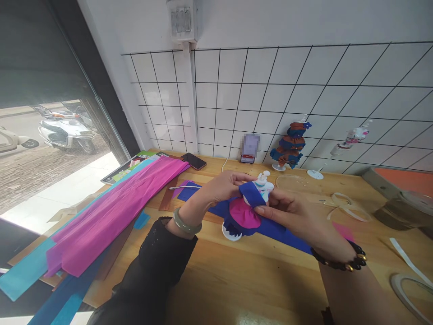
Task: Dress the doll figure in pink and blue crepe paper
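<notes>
Head view: your left grip [221,187] is closed on the blue strip [251,193]; your right grip [293,208] pinches the small doll [244,215] above the desk [219,284], with pink sheets [118,212] at its nine o'clock.

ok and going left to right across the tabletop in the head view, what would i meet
Long pink sheets → left hand → small figure in a pink-and-blue skirt → right hand → white ring-shaped roll.

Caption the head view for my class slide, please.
Left hand and right hand hold a blue strip across a figurine with a pink and blue skirt above a wooden table.
</notes>
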Motion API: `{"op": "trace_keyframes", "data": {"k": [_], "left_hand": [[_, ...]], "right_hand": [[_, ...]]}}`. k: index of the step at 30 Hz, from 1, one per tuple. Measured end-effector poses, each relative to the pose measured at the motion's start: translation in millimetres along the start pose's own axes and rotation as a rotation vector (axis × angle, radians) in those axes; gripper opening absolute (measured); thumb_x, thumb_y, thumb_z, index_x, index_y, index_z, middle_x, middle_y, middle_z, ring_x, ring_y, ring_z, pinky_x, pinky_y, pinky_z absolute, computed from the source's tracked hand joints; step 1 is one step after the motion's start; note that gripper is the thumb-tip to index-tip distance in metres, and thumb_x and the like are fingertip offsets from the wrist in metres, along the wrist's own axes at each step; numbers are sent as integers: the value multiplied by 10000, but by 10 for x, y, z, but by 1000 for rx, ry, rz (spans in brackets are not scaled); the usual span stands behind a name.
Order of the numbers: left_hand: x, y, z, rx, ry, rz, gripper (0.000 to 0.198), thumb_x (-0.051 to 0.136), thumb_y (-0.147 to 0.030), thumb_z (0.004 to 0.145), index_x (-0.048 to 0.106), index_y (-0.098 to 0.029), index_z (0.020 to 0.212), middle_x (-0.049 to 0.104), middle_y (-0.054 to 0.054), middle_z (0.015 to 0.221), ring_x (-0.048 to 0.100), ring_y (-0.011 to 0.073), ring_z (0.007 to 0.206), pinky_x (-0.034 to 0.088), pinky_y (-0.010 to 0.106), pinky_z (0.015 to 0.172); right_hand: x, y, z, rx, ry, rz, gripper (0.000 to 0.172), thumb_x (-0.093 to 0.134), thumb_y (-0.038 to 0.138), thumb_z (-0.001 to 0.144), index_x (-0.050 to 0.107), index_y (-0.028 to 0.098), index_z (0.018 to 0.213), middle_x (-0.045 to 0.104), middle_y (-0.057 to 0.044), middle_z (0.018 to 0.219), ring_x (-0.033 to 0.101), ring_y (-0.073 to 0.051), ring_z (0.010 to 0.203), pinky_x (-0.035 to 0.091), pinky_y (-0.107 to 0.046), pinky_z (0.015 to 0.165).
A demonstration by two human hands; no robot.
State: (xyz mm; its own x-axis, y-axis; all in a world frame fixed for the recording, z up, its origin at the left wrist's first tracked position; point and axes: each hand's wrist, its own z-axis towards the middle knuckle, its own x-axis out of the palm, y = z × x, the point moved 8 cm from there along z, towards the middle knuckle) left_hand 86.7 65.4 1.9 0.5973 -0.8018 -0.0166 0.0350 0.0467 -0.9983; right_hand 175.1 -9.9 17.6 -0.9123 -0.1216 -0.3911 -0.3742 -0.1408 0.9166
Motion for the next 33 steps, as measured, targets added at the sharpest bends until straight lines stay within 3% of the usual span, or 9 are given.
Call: {"op": "trace_keyframes", "data": {"k": [7,17,26,33], "left_hand": [[4,13,13,40,7,20,427,672,-304,744,651,-156,1144,694,99,1088,652,224,998,485,369,928],[12,-2,23,56,1,42,436,676,-332,747,656,-172,1152,709,89,1052,648,232,1016,485,368,929],[6,-20,12,96,-16,102,430,660,-329,768,643,-165,1166,705,92,1054,640,230,1020,500,336,876],[25,-127,-18,166,-46,179,320,636,-236,771,665,-142,1076,704,84,1037,651,197,976,488,321,891]], "right_hand": [[-26,-14,2,-13,-15,19,368,667,466,765,440,213,623,379,46,594,326,-86,517,269,-224,440],[4,14,8,-1,5,29,414,676,513,734,433,210,588,386,43,569,335,-83,493,276,-223,425],[-36,0,-2,-11,-26,18,288,693,497,733,569,238,719,539,-5,629,528,-156,588,440,-264,495],[-10,-7,-3,-7,1,17,268,673,495,753,612,237,794,586,-8,667,573,-165,626,469,-266,516]]}}
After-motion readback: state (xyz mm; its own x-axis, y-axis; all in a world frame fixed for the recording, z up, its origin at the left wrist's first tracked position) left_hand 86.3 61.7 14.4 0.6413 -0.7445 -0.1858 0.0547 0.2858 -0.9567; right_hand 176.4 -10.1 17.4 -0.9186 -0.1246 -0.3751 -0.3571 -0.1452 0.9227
